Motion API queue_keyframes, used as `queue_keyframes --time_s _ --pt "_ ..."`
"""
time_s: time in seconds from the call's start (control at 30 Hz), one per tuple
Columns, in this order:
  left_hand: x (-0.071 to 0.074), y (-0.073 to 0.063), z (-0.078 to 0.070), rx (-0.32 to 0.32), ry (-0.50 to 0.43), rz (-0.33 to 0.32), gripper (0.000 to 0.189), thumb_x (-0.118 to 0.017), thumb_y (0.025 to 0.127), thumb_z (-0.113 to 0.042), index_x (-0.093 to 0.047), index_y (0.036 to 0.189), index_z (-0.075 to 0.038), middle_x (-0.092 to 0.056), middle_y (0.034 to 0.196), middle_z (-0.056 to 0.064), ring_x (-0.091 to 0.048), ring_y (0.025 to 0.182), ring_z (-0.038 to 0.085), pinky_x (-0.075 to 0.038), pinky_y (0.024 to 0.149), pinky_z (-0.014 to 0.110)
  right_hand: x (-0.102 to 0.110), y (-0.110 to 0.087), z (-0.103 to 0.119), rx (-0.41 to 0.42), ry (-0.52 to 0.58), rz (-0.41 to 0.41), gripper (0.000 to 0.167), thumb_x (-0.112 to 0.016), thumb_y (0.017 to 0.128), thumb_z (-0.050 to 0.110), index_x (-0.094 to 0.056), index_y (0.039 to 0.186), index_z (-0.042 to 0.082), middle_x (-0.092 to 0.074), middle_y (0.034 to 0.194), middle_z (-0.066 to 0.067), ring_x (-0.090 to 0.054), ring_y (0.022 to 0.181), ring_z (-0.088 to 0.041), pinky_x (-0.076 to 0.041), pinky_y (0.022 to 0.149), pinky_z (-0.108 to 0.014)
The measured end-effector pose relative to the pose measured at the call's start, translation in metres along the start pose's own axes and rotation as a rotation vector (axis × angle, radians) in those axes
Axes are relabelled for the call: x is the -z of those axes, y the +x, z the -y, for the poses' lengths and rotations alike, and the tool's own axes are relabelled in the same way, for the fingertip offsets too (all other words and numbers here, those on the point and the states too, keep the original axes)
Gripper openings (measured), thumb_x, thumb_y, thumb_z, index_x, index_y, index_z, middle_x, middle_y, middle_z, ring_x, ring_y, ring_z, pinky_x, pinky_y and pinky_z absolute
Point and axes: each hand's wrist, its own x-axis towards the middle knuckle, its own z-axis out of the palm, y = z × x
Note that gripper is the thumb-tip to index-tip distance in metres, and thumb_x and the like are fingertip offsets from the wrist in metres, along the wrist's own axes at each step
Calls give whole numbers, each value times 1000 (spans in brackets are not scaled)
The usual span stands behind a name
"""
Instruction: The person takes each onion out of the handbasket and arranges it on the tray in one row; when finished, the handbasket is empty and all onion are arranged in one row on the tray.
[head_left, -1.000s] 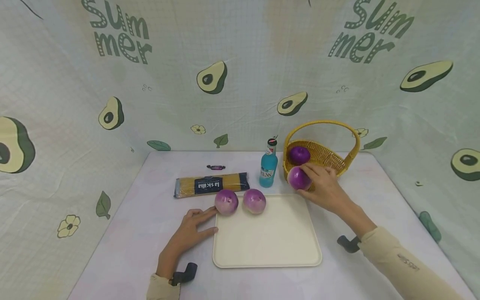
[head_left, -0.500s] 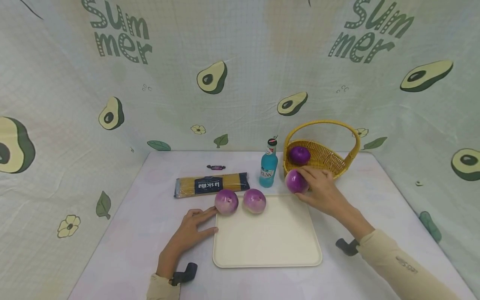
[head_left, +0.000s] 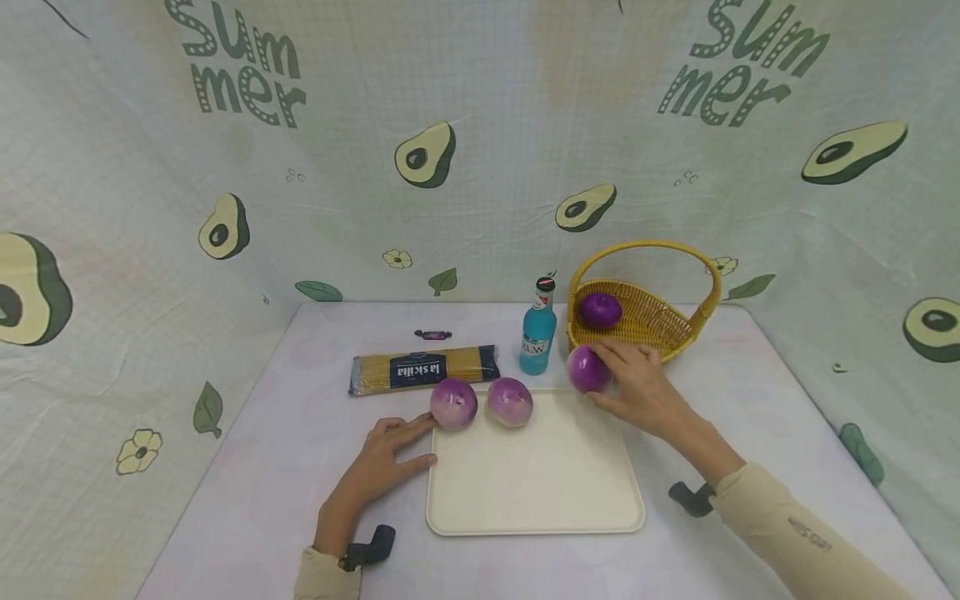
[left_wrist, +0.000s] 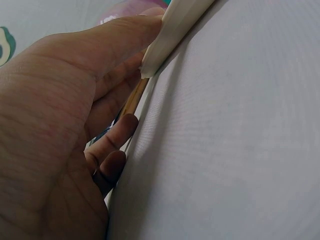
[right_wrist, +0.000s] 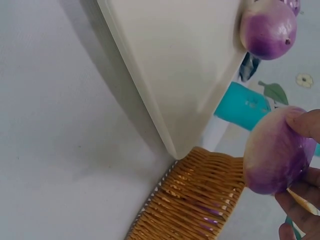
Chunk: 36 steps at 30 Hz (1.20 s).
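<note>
In the head view, my right hand point(head_left: 633, 383) holds a round purple-and-white vegetable point(head_left: 588, 369) over the back right corner of the cream tray point(head_left: 536, 487). The right wrist view has the thumb on one side of this vegetable point(right_wrist: 275, 150) and fingers on the other. Two similar pale purple vegetables, a left one point(head_left: 453, 405) and a right one point(head_left: 510, 402), sit along the tray's back edge. My left hand point(head_left: 382, 462) rests at the tray's left side, fingers extended, thumb touching the rim point(left_wrist: 172, 32). A dark purple vegetable point(head_left: 600, 311) lies in the wicker basket point(head_left: 648, 321).
Behind the tray lies a pack of spaghetti point(head_left: 423, 369), with a small wrapped candy point(head_left: 432, 335) beyond it. A blue bottle point(head_left: 536, 333) stands upright between the pack and the basket, whose handle arches high. A printed cloth point(head_left: 495, 150) hangs behind the table.
My right hand has brought the held vegetable from the basket's front edge slightly left and toward me, to the tray's back right corner. My left hand has stayed in place.
</note>
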Motion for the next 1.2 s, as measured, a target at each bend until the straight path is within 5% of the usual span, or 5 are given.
queue_keyframes --time_s 0.8,1.2 --pt "2 0 -3 30 -7 20 60 -71 87 -57 -56 142 -39 -49 148 -19 -40 125 21 -37 105 59 -13 -4 5 69 21 -11 77 -94 65 20 -61 130 -4 -59 131 -22 -52 122 -39 -35 93 -56" --pt "2 0 -3 32 -14 17 60 -71 87 -56 -55 142 -40 -50 147 -19 -41 123 21 -38 104 58 -18 -5 11 36 43 76 78 -92 70 24 -58 134 -3 -57 136 -20 -50 126 -37 -32 98 -55"
